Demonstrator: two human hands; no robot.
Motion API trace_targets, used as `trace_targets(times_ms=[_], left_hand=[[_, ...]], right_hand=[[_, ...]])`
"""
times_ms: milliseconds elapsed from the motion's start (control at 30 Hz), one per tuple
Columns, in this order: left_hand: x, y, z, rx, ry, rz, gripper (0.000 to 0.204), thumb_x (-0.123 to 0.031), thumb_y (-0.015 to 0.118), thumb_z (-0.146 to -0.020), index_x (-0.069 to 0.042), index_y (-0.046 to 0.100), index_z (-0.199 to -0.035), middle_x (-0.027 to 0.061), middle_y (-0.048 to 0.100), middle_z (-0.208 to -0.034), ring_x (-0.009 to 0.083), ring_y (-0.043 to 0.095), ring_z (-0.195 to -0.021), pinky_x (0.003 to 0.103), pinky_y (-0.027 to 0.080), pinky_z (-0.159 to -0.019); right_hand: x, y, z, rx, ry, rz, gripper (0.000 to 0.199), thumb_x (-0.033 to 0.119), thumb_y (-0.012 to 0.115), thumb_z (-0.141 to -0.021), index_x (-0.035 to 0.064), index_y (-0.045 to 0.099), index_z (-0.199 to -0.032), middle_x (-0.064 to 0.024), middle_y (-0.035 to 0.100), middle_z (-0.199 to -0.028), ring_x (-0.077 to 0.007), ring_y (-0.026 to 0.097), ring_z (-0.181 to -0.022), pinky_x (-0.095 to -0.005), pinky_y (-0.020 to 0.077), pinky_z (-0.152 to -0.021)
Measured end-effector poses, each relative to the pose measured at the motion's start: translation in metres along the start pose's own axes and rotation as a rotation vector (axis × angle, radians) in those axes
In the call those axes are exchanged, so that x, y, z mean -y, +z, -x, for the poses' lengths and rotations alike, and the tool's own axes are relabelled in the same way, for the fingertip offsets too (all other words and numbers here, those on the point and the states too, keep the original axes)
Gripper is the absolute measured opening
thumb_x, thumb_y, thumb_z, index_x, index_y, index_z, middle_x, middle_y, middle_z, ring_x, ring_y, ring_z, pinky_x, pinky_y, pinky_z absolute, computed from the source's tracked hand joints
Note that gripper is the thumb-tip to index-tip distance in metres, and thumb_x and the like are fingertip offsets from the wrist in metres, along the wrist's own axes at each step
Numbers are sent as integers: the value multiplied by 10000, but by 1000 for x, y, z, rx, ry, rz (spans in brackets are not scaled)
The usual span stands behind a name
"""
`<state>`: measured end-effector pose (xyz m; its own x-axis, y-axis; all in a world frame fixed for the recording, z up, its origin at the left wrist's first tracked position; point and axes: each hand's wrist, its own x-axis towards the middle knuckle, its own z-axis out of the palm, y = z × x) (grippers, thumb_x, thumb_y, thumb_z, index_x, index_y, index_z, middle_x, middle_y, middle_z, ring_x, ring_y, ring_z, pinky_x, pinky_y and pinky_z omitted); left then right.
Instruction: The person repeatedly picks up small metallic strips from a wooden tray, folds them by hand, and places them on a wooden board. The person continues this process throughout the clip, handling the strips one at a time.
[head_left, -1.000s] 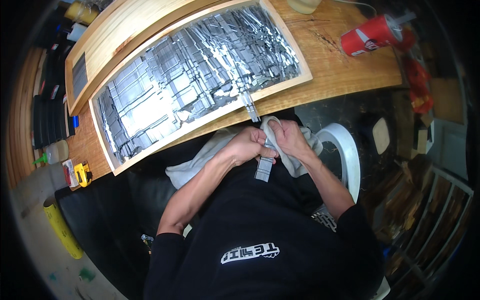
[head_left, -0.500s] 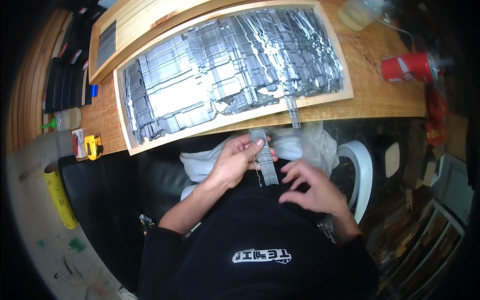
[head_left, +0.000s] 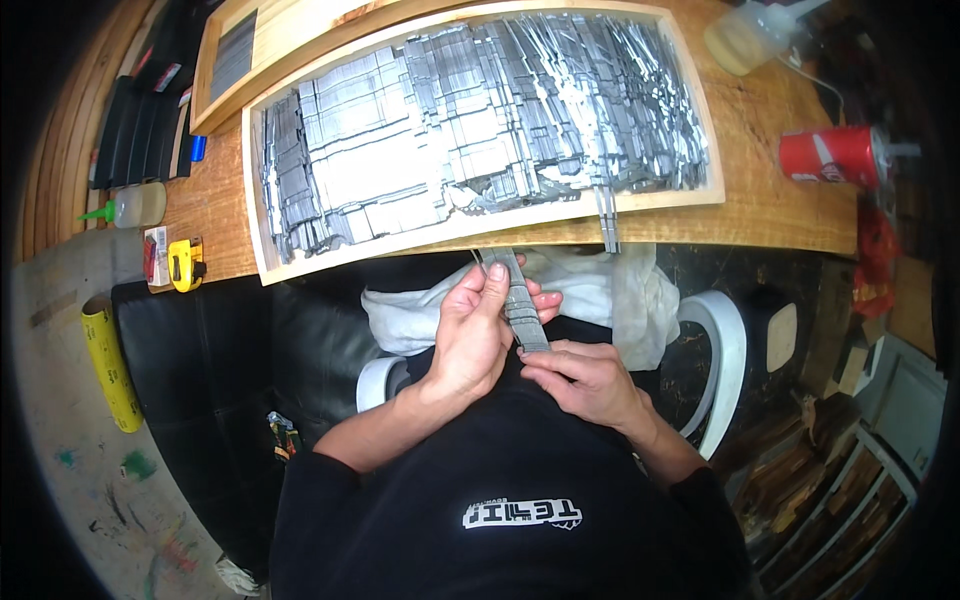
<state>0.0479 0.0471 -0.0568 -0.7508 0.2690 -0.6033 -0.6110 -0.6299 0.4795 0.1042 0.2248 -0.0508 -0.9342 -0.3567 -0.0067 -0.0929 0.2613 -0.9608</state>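
Observation:
A narrow grey strip [head_left: 521,308], crossed by several thin lines, lies between my hands in front of my body. My left hand [head_left: 478,325] is closed on its upper part, the thumb pressed on its face and fingertips showing past its right side. At the lower end, my right hand [head_left: 592,382] pinches the strip between thumb and fingers. Beyond them on the table sits a shallow wooden tray [head_left: 400,247] covered with dark, shiny grey strips [head_left: 440,110]. One thin strip [head_left: 608,222] sticks out over the tray's near edge.
A second wooden tray [head_left: 215,95] is behind the first. At right lie a red can [head_left: 828,156] and a squeeze bottle [head_left: 745,40]. A yellow tape measure [head_left: 186,265] and a green-tipped bottle [head_left: 138,205] are at left. A pale cloth [head_left: 645,305] hangs below the table edge.
My right hand has moved left and taken the strip's lower end; before, it was apart with fingers spread. My left hand keeps its hold. The view has shifted slightly.

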Motion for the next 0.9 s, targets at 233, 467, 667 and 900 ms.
trace_targets(times_ms=[233,467,667,900], left_hand=[[-17,5,10,150,-158,-211,396,-302,514,-1132,40,600,-1311,205,711,-1190,326,762,-1026,464,640,-905],[-61,12,1,163,-239,-490,259,-22,727,-983,43,704,-1232,201,780,-1092,310,786,-992,390,674,-829],[-67,12,-4,143,-218,-531,232,-106,768,-976,-8,745,-1185,146,794,-1062,235,786,-940,308,653,-750],[-65,11,-1,198,-220,-594,211,-140,785,-970,-15,759,-1137,138,801,-1028,195,783,-920,250,631,-701]], right_hand=[[-4,5,22,-79,-39,-127,267,21,866,-826,11,797,-1084,-142,790,-936,-236,780,-797,-302,610,-676],[1,18,22,-59,-54,-223,360,-5,846,-851,-5,767,-1202,-116,784,-875,-188,747,-697,-250,588,-633],[11,16,7,-62,189,-371,212,-27,776,-916,-32,782,-1128,-143,798,-937,-179,784,-770,-269,639,-687],[15,13,12,-76,78,-204,224,21,845,-864,3,803,-1084,-118,773,-835,-172,743,-698,-281,562,-605]])
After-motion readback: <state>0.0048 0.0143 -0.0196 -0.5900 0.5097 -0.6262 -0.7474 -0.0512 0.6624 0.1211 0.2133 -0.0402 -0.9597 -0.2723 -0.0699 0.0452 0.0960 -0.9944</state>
